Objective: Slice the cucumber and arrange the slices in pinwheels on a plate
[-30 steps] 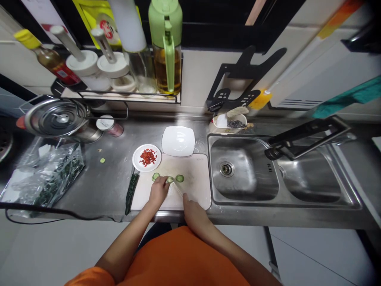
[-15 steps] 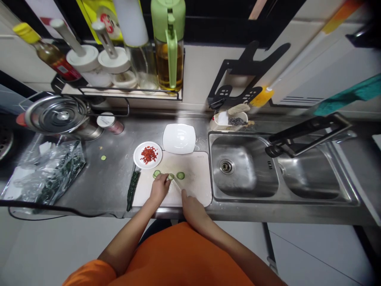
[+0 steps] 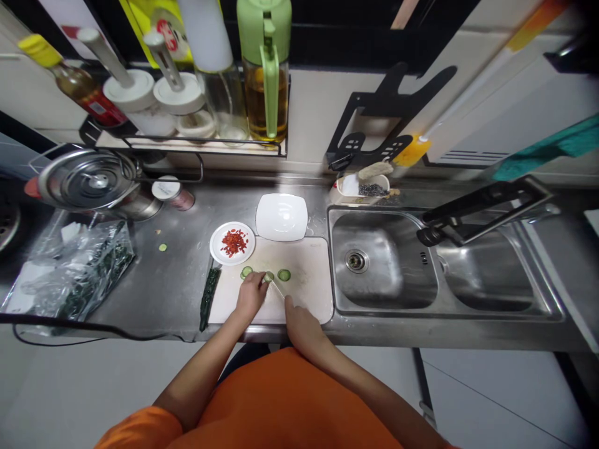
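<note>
Slicing looks partway: left hand (image 3: 251,297) pinches cucumber piece (image 3: 268,277) on cutting board (image 3: 312,284), right hand (image 3: 302,324) grips knife (image 3: 279,289) at it, cut slices (image 3: 284,274) either side, dark cucumber (image 3: 209,299) along board's left edge seemingly uncut.

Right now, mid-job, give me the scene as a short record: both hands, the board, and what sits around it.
left hand: fingers hold a green piece over the board
right hand: grips a knife, blade pointing to the piece; contact too small to tell
board: green slices lie on both sides of the piece
left edge: dark cucumber lying lengthwise
far left corner: plate with red bits
far edge: white dish
right side: sink
</note>
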The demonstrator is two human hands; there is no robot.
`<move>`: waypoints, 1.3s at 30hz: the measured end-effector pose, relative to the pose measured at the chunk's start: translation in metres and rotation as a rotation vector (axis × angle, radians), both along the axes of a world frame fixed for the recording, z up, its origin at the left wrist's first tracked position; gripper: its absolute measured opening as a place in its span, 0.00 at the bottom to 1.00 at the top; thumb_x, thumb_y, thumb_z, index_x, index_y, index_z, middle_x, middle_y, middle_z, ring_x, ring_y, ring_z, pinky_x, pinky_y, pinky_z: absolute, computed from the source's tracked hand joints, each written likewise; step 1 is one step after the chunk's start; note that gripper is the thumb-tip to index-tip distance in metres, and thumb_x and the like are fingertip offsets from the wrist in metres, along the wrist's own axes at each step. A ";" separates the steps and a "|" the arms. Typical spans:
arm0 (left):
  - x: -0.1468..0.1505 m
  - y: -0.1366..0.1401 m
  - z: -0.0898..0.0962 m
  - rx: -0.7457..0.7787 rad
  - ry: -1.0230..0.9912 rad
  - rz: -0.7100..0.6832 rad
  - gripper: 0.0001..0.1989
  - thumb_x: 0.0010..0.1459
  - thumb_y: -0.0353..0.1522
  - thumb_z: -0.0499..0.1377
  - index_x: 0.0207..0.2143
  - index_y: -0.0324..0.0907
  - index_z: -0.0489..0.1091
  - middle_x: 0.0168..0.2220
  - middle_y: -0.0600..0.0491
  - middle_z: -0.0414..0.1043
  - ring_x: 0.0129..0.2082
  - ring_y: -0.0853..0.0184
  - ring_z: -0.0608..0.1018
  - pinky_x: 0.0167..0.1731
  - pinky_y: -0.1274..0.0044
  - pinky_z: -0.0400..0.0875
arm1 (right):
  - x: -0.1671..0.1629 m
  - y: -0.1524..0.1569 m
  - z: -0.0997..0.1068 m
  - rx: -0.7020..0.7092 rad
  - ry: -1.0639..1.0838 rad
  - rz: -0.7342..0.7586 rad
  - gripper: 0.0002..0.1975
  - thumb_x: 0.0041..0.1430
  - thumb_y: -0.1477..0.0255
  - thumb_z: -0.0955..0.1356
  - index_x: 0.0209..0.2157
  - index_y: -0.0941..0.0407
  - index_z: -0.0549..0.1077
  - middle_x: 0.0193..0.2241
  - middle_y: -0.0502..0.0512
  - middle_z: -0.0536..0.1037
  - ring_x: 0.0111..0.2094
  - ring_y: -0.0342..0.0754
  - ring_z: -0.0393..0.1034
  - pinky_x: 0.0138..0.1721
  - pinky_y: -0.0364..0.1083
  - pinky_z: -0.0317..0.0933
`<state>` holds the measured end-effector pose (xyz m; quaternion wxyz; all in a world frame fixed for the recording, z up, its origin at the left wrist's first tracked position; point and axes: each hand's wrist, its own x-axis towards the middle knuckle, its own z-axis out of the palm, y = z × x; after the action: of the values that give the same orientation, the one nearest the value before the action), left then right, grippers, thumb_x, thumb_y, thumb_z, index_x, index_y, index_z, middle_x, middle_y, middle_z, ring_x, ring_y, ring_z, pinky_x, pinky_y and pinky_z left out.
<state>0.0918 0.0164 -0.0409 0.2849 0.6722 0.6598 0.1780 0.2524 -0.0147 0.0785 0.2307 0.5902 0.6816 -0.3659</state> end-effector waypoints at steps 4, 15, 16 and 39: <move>0.000 0.000 0.000 0.000 -0.006 0.003 0.12 0.57 0.30 0.55 0.43 0.41 0.71 0.38 0.48 0.73 0.40 0.63 0.74 0.45 0.73 0.68 | -0.003 0.002 -0.003 0.004 0.007 -0.025 0.21 0.61 0.84 0.53 0.54 0.63 0.57 0.38 0.68 0.76 0.42 0.52 0.73 0.38 0.46 0.63; 0.002 0.003 0.005 -0.008 -0.010 0.017 0.12 0.54 0.29 0.56 0.41 0.40 0.71 0.36 0.48 0.72 0.38 0.63 0.73 0.42 0.73 0.67 | 0.005 -0.003 0.003 -0.076 0.005 -0.035 0.21 0.58 0.86 0.53 0.52 0.62 0.59 0.38 0.67 0.76 0.42 0.54 0.73 0.37 0.47 0.63; 0.002 0.004 0.006 -0.009 -0.008 0.025 0.12 0.53 0.29 0.56 0.41 0.40 0.71 0.35 0.48 0.72 0.38 0.63 0.73 0.42 0.73 0.67 | 0.009 -0.006 0.004 -0.094 0.003 -0.035 0.21 0.58 0.86 0.54 0.52 0.62 0.59 0.38 0.67 0.76 0.42 0.55 0.73 0.37 0.48 0.63; -0.030 0.019 0.037 -0.070 0.007 0.333 0.08 0.54 0.32 0.54 0.34 0.42 0.72 0.30 0.54 0.75 0.29 0.68 0.74 0.33 0.78 0.64 | 0.032 -0.018 0.009 -0.112 0.011 -0.003 0.26 0.56 0.86 0.54 0.57 0.62 0.56 0.40 0.66 0.76 0.42 0.56 0.71 0.37 0.47 0.61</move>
<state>0.0621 0.0355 -0.0038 0.2724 0.5439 0.7687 0.1975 0.2848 -0.0327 0.0870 0.2591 0.5753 0.6604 -0.4071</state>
